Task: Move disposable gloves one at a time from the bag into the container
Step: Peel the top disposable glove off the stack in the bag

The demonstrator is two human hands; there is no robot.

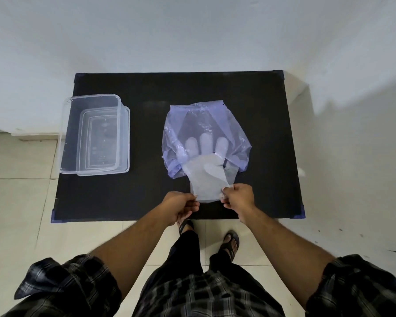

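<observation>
A thin bluish plastic bag (206, 124) lies on the black table (146, 191), its mouth facing me. A clear disposable glove (207, 177) sticks halfway out of the bag; its fingers still show through the bag's film. My left hand (181, 205) pinches the glove's cuff at the left corner, and my right hand (238, 199) pinches the right corner. A clear plastic container (94, 136) stands at the table's left side, with nothing visible inside it.
The table is pushed against a white wall (192, 30). Its left and near edges border a tiled floor (16, 202). My sandalled feet (231, 243) stand just below the near edge.
</observation>
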